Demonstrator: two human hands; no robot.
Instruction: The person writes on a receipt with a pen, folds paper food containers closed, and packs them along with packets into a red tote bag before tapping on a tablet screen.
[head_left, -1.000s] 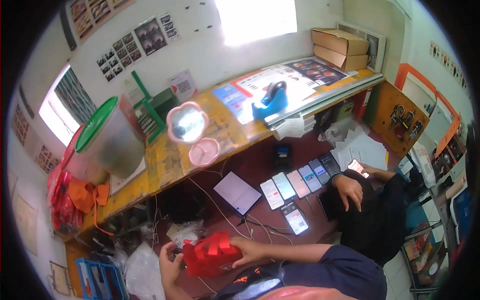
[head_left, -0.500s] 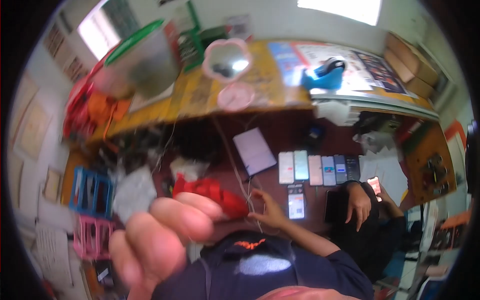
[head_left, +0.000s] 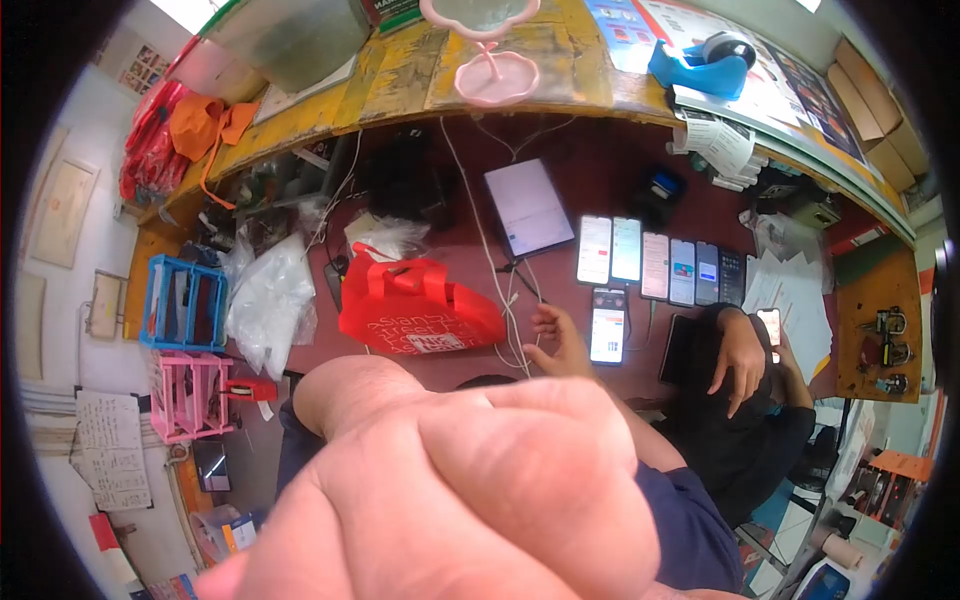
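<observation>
My left hand point(head_left: 480, 490) is raised very close to the camera, its palm and wrist filling the lower middle; its fingers are cut off by the frame, so what they do is hidden. Down at the desk my right hand point(head_left: 560, 345) rests with thumb and fingers apart, holding nothing I can see. Beside its fingertips run white cables point(head_left: 512, 310). A red fabric bag point(head_left: 420, 305) with printed lettering lies left of them. To the right of that hand is a phone point(head_left: 608, 328) with a lit screen, below a row of several phones point(head_left: 655, 268).
A co-worker in dark sleeves point(head_left: 725, 440) sits at right, a phone point(head_left: 769, 328) in one hand. At the back lies a white-topped box point(head_left: 528, 208). Clear plastic bags point(head_left: 275, 305) and a blue rack point(head_left: 185, 302) stand left. The shelf above holds a tape dispenser point(head_left: 702, 70).
My left hand has moved right and closer to the camera, now showing palm instead of curled fingers. The view has tilted downward. My right hand stays beside the cables.
</observation>
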